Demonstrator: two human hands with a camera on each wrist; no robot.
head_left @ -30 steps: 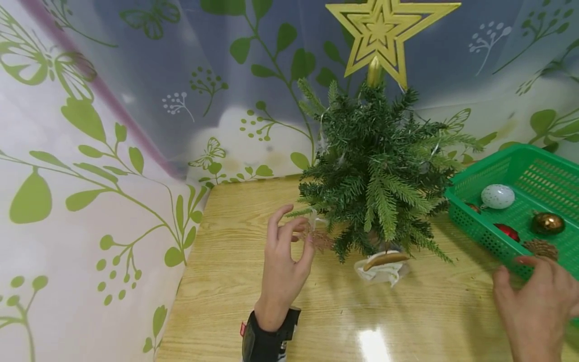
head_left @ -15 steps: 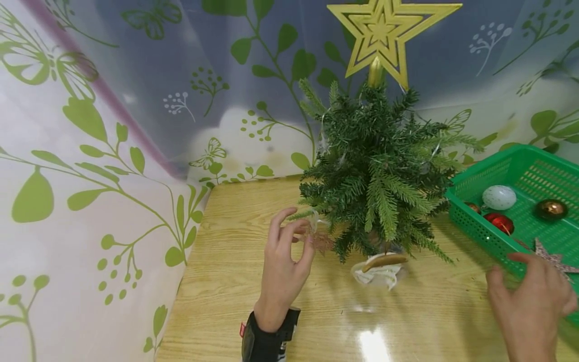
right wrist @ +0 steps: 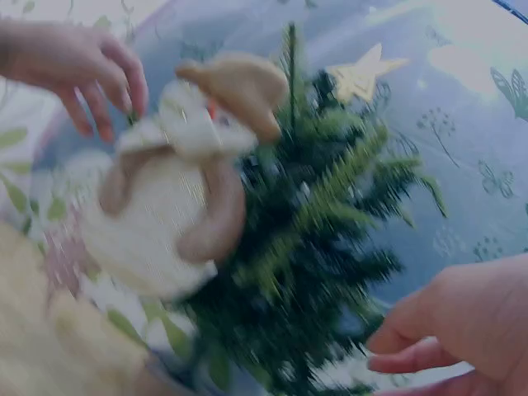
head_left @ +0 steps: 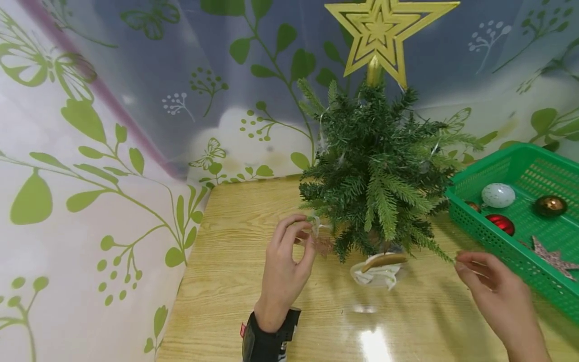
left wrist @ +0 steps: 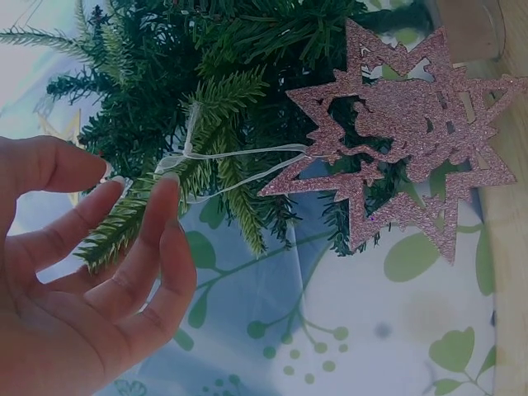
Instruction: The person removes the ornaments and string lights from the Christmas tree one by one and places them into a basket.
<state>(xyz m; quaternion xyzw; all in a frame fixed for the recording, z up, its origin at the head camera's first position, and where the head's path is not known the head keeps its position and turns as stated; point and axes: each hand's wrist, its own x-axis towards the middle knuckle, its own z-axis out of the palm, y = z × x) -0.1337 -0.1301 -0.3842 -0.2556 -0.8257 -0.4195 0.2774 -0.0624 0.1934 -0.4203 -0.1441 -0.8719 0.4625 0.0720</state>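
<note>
A small artificial Christmas tree (head_left: 371, 166) stands on the wooden table. My left hand (head_left: 289, 256) is at its lower left, fingers curled round the tip of a light-green branch (left wrist: 124, 219). A white ribbon (left wrist: 247, 154) loops over that branch and carries a pink glitter star ornament (left wrist: 404, 124) with a cut-out figure. On the right, my right hand (head_left: 497, 296) has its fingertips beside the tip of a low branch (head_left: 434, 246); whether they touch is unclear. A snowman ornament (right wrist: 157, 214) with a brown hat hangs at the tree's front, blurred in the right wrist view.
A green plastic basket (head_left: 511, 251) at the right holds a white speckled ball (head_left: 497, 195), a bronze ball (head_left: 550, 205), a red ball (head_left: 501, 224) and a pink glitter star (head_left: 554, 257). A gold star (head_left: 377, 30) tops the tree. Patterned cloth (head_left: 253, 75) lines the back and left.
My right hand has moved left from the basket to the tree's low branch. A pink star now lies in the basket where a pine cone showed. My left fingers have drawn closer round the branch.
</note>
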